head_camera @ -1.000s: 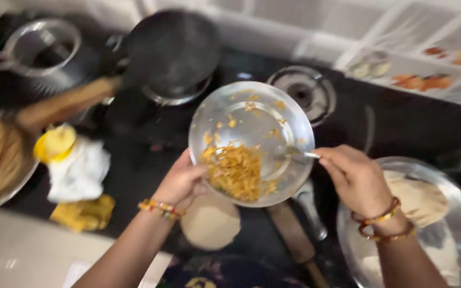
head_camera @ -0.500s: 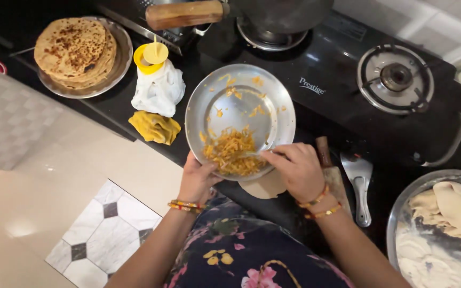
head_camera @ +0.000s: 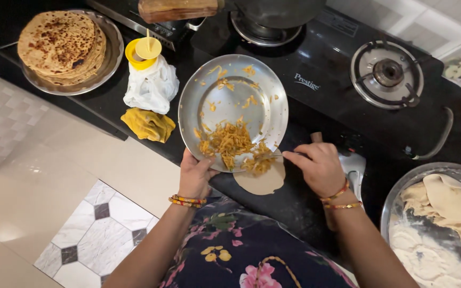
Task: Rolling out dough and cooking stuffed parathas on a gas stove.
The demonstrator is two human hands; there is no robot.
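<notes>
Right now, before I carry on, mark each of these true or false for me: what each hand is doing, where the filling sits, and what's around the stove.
1. The left hand holds the steel plate by its lower rim. True.
2. The shredded filling is spread evenly over the plate. False: it is heaped at the lower edge.
3. A rolled dough disc lies under the plate's lower edge. True.
4. The stack of cooked flatbreads sits beside the right hand. False: it is on a plate far left.
5. The burner at the right carries a pan. False: it is bare.
</notes>
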